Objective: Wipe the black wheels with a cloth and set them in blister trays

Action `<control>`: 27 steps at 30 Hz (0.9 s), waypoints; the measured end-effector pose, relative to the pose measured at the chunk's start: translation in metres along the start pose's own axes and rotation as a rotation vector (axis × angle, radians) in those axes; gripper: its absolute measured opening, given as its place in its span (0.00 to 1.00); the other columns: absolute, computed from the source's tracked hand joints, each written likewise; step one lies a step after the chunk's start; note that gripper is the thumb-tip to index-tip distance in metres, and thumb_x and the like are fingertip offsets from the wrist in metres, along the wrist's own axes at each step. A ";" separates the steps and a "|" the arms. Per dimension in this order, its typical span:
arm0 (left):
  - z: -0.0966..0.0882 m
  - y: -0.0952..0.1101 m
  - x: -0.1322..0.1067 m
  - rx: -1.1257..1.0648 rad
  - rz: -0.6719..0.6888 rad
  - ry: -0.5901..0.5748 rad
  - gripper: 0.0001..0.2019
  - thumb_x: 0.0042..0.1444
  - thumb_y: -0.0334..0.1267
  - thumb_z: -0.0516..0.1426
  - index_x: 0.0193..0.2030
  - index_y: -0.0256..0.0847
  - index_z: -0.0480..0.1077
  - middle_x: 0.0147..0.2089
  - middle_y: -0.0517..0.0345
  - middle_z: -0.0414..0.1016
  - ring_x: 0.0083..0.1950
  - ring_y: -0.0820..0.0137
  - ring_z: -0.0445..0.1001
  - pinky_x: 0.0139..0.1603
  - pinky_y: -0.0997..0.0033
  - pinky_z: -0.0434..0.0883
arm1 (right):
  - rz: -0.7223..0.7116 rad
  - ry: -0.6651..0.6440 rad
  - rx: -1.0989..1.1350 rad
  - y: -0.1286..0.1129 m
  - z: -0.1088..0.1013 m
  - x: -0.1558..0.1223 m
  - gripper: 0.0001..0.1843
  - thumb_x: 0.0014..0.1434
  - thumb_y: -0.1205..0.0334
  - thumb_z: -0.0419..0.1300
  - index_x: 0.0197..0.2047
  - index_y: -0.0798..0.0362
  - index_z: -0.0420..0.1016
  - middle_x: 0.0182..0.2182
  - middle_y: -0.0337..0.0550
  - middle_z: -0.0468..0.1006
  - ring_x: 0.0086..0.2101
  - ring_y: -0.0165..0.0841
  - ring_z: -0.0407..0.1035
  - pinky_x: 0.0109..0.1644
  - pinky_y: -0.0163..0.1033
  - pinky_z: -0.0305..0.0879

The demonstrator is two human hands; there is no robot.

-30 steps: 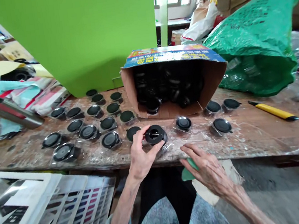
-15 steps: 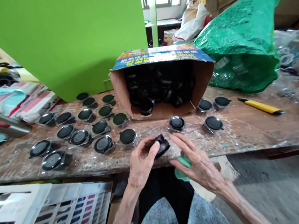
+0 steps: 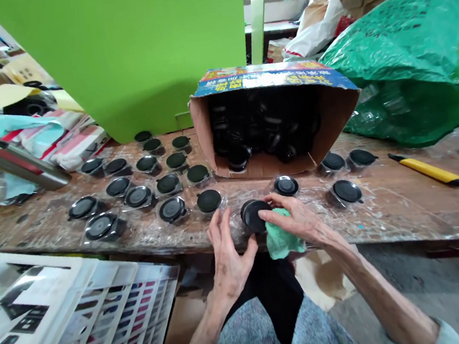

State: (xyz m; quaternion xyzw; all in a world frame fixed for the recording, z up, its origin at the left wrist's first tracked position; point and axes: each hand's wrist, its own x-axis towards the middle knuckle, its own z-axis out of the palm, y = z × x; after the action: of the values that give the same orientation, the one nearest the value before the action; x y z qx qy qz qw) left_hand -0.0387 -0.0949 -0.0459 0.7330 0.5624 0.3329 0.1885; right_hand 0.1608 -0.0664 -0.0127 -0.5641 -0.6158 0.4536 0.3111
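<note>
My right hand [image 3: 298, 220] grips a black round piece [image 3: 255, 217], possibly a suction-cup base, at its right side, with its flat dark face turned toward me. The same hand also holds a crumpled green cloth [image 3: 280, 235], which hangs below the fingers. Just left of the piece, my left hand [image 3: 229, 258] is open, thumb and fingers apart, with nothing in it. Close behind stands another black round piece on a clear plastic tray [image 3: 285, 186]. A similar dark-topped piece [image 3: 209, 200] rests beyond my left fingertips.
An open cardboard box [image 3: 205, 136] full of black pieces lies on the worn wooden table [image 3: 389, 214]. Many similar pieces spread to its left. At right are a yellow cutter knife [image 3: 432, 170] and a green plastic bag [image 3: 407, 55]. Plastic crates [image 3: 117, 314] stand at lower left.
The black piece has passed from my left hand to my right, and its flat face now shows. My left fingers have opened away from it. The view has shifted left.
</note>
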 end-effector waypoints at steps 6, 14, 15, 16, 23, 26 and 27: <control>0.004 -0.007 0.007 -0.046 -0.064 -0.048 0.35 0.53 0.40 0.62 0.66 0.43 0.53 0.61 0.45 0.62 0.63 0.56 0.62 0.59 0.52 0.69 | -0.007 -0.143 -0.491 -0.028 0.001 0.031 0.16 0.64 0.52 0.53 0.42 0.52 0.78 0.41 0.47 0.80 0.44 0.40 0.73 0.48 0.41 0.64; -0.005 -0.014 0.012 -0.042 0.013 -0.211 0.30 0.54 0.45 0.61 0.63 0.50 0.60 0.57 0.52 0.57 0.55 0.64 0.69 0.55 0.61 0.74 | 0.116 0.048 -0.762 -0.024 0.003 -0.006 0.20 0.65 0.48 0.53 0.55 0.50 0.66 0.49 0.49 0.75 0.47 0.43 0.72 0.47 0.43 0.65; -0.003 -0.013 0.011 -0.022 0.035 -0.195 0.29 0.54 0.45 0.61 0.62 0.49 0.61 0.56 0.52 0.58 0.54 0.64 0.70 0.54 0.61 0.74 | 0.153 0.119 -0.771 -0.018 -0.004 -0.019 0.19 0.66 0.48 0.52 0.54 0.49 0.66 0.49 0.48 0.75 0.46 0.42 0.73 0.46 0.42 0.65; 0.000 -0.010 0.010 -0.011 0.059 -0.181 0.28 0.54 0.46 0.61 0.61 0.48 0.61 0.55 0.52 0.58 0.53 0.64 0.71 0.53 0.61 0.75 | 0.216 0.191 -0.785 -0.010 -0.014 -0.034 0.17 0.66 0.49 0.52 0.53 0.49 0.67 0.50 0.47 0.74 0.45 0.41 0.73 0.45 0.41 0.66; 0.073 0.044 0.013 -0.096 0.302 -0.201 0.24 0.58 0.43 0.58 0.61 0.45 0.60 0.56 0.49 0.61 0.55 0.62 0.71 0.53 0.59 0.75 | 0.528 0.434 -0.779 0.057 -0.097 -0.114 0.16 0.67 0.57 0.48 0.55 0.47 0.70 0.49 0.45 0.77 0.47 0.39 0.74 0.47 0.40 0.65; 0.117 0.064 0.031 -0.126 0.357 -0.128 0.21 0.60 0.43 0.56 0.59 0.41 0.62 0.58 0.44 0.60 0.54 0.60 0.72 0.52 0.56 0.75 | 0.611 0.483 -0.791 0.079 -0.140 -0.119 0.16 0.66 0.60 0.47 0.52 0.47 0.71 0.44 0.43 0.80 0.48 0.39 0.73 0.50 0.41 0.63; 0.130 0.068 0.039 -0.132 0.365 -0.105 0.21 0.60 0.43 0.56 0.57 0.39 0.63 0.58 0.43 0.60 0.53 0.59 0.72 0.52 0.55 0.75 | 0.639 0.507 -0.807 0.087 -0.156 -0.117 0.15 0.65 0.60 0.48 0.51 0.48 0.72 0.45 0.44 0.80 0.49 0.40 0.72 0.51 0.41 0.63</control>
State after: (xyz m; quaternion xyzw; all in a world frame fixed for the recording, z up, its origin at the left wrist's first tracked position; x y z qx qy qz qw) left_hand 0.1059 -0.0656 -0.0829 0.8252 0.3867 0.3589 0.2020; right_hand 0.3565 -0.1525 -0.0149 -0.8875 -0.4452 0.1046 0.0564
